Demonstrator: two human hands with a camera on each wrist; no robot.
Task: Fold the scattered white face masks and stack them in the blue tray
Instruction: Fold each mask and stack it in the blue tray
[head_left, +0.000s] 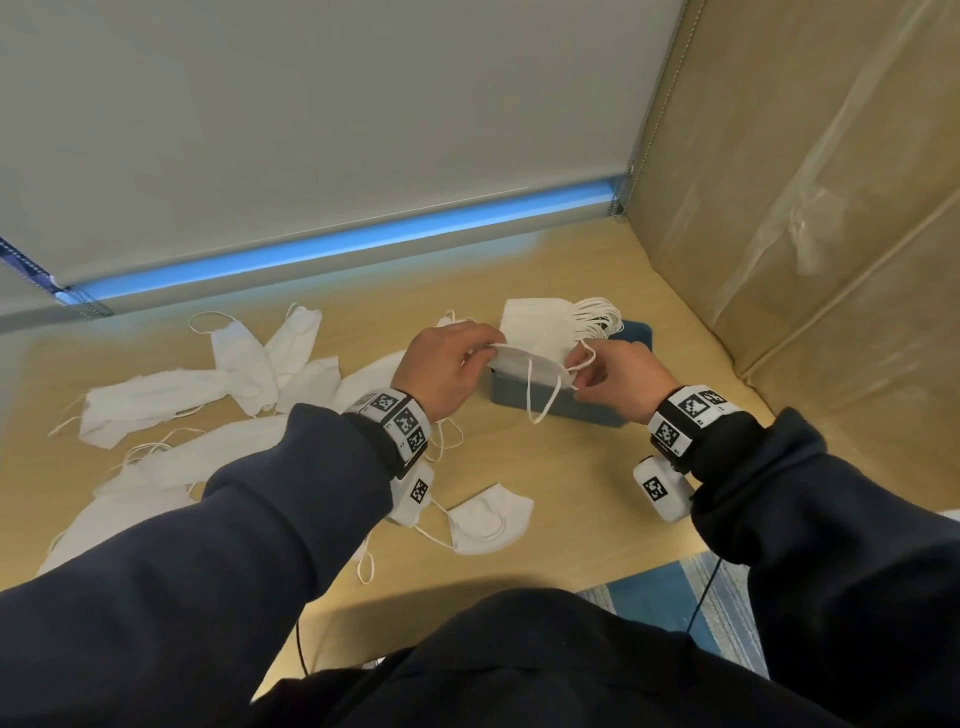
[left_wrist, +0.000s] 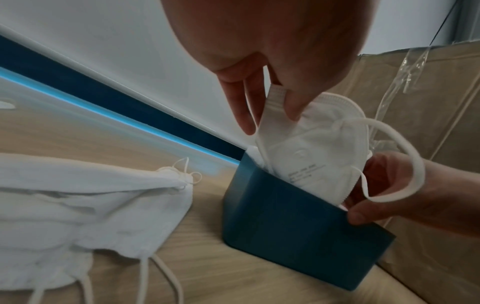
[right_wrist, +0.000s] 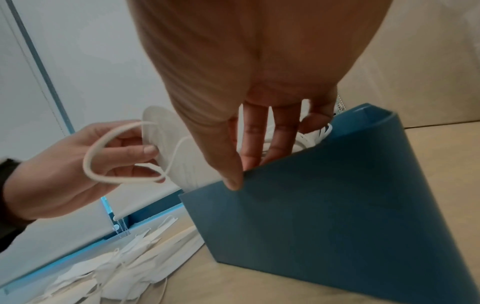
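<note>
A folded white mask (head_left: 522, 364) hangs over the near wall of the blue tray (head_left: 566, 410), its lower edge dipping inside the tray (left_wrist: 285, 222). My left hand (head_left: 485, 353) pinches the mask's left end (left_wrist: 279, 100), with an ear loop draped over the fingers. My right hand (head_left: 582, 376) pinches the right end, thumb outside the tray wall (right_wrist: 337, 205) and fingers (right_wrist: 279, 135) inside. A stack of folded masks (head_left: 540, 322) stands further back in the tray. Several unfolded masks (head_left: 244, 374) lie scattered on the table to the left.
One loose mask (head_left: 493, 519) lies near the front, below my left wrist. A taped cardboard wall (head_left: 805, 234) closes off the right side just beyond the tray. A grey blind (head_left: 311, 130) stands at the back. Blue striped cloth (head_left: 675, 597) lies at the table's near edge.
</note>
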